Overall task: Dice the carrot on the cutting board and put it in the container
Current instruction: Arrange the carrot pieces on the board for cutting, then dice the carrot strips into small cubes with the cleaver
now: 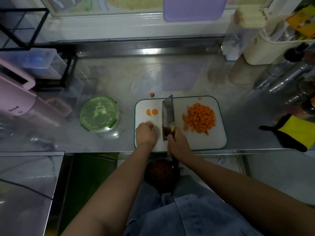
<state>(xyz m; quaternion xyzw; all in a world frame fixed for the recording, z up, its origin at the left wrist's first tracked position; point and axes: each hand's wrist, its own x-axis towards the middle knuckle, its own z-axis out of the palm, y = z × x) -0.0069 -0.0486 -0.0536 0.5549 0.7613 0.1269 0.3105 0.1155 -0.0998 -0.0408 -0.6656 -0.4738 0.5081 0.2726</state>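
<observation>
Right hand (177, 142) grips the steel cleaver (167, 114); left hand (145, 133) curls at its 9 o'clock — grasp hidden. Orange diced carrot heap (199, 117), 3 o'clock on the white green-rimmed cutting board (213, 140) — light, loose, probably best scooped from beneath.

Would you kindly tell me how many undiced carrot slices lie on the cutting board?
2. Both lie left of the cleaver on the cutting board: a half-moon slice and a round slice beside it. The left hand may hide more.
</observation>
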